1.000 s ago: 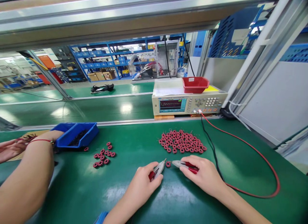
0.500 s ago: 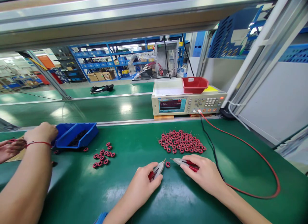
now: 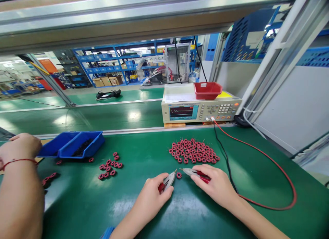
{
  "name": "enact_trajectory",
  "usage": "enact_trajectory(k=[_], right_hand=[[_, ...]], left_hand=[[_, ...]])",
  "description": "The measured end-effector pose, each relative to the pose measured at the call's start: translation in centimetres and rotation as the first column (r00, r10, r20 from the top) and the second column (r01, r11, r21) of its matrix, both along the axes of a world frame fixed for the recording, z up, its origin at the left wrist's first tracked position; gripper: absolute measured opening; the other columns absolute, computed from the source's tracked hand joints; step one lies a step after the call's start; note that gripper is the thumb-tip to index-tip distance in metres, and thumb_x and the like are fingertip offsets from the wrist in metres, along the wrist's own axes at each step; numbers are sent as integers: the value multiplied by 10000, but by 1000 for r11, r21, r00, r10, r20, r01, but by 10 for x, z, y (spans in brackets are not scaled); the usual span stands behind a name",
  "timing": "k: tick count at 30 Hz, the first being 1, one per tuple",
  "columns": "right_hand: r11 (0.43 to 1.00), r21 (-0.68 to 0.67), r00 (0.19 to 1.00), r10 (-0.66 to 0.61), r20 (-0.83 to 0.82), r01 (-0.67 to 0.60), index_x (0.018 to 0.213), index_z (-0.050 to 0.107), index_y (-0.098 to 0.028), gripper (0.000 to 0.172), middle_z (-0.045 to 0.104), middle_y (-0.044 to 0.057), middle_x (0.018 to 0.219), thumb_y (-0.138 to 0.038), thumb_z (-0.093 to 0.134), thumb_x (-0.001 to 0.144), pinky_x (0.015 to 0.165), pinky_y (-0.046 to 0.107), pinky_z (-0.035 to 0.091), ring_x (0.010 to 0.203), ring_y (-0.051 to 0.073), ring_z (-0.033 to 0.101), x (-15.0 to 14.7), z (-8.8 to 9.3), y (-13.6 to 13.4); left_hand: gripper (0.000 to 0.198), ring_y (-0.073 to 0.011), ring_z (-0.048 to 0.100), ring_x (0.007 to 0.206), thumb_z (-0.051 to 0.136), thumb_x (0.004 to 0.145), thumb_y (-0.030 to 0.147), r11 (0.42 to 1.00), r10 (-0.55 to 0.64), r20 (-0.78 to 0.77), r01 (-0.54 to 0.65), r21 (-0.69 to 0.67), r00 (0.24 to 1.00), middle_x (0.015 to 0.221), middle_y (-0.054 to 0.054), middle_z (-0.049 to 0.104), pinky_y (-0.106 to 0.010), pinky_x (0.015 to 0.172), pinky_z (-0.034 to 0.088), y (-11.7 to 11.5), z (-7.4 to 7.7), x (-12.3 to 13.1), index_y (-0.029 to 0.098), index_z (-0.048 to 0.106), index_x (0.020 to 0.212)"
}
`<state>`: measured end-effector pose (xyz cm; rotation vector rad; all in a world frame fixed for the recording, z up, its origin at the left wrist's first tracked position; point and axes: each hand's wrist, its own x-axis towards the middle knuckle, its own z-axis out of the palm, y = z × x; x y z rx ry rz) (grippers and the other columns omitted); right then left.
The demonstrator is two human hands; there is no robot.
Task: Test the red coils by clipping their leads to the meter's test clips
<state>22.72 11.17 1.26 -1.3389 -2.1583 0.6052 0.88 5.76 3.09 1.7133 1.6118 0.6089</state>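
Observation:
In the head view, my left hand [image 3: 155,194] is closed around a test clip [image 3: 168,181] with silver jaws and red grips. My right hand [image 3: 214,184] grips a second, matching test clip [image 3: 191,172]. Between the two thin tips lies one small red-and-black wound coil ring [image 3: 179,175] on the green bench. The left tip is close beside the ring, and whether it touches cannot be made out. The right tip points left, just above the ring. Just beyond my hands spreads a pile of similar coil rings [image 3: 194,151].
A tester [image 3: 180,113] with a lit screen stands behind the pile, a red tray [image 3: 207,90] on top. Its red cable [image 3: 267,156] loops along the right. Coil rings [image 3: 108,168] and blue bins [image 3: 84,145] lie left, beside a co-worker's arm [image 3: 22,191].
My right hand and its test clip have shifted slightly left, nearer the ring. My left hand stays about where it was. The co-worker's arm has moved left, uncovering more of the bin and rings.

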Motion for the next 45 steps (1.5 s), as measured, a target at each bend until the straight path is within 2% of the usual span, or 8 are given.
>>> enact_trajectory(k=[13, 21, 38, 42, 45], right_hand=[[1000, 5, 999, 8, 48, -8, 926, 676, -265, 200, 675, -4, 898, -374, 536, 833, 745, 304, 473, 784, 189, 625, -3, -2, 1], [1000, 0, 1000, 8, 22, -8, 947, 673, -264, 212, 677, -4, 905, -373, 533, 832, 739, 297, 470, 789, 185, 625, -4, 0, 1], [1000, -1, 1000, 20, 5, -20, 929, 671, -267, 188, 672, -9, 870, -364, 545, 830, 725, 297, 457, 772, 187, 620, -4, -2, 1], [999, -32, 998, -13, -67, 11, 953, 673, -260, 208, 674, -1, 927, -367, 545, 828, 741, 282, 450, 810, 181, 621, 3, 2, 6], [995, -89, 998, 50, -31, -53, 893, 687, -269, 171, 661, -13, 861, -348, 551, 828, 696, 258, 439, 757, 161, 611, 10, 9, 9]], left_hand=[[188, -119, 450, 500, 482, 826, 278, 1000, -1, -22, 1, 4, 1000, 573, 39, 481, -197, 492, 316, -1, -1, -1, 178, 617, 909], [179, -126, 443, 516, 491, 817, 278, 1000, 5, -74, -3, 23, 997, 568, 39, 467, -210, 521, 323, 0, 0, 0, 171, 618, 885], [194, -121, 460, 505, 481, 825, 275, 1000, -1, -26, 1, 17, 1000, 563, 43, 469, -197, 496, 335, 1, -2, -1, 180, 620, 920], [220, -120, 464, 492, 479, 825, 280, 1000, 2, -22, -2, 21, 1000, 563, 43, 472, -194, 488, 346, 1, -3, -1, 177, 620, 960], [244, -122, 467, 484, 477, 826, 290, 1000, 12, -25, -11, 17, 1000, 563, 40, 479, -194, 484, 355, 0, -4, -1, 175, 622, 984]])
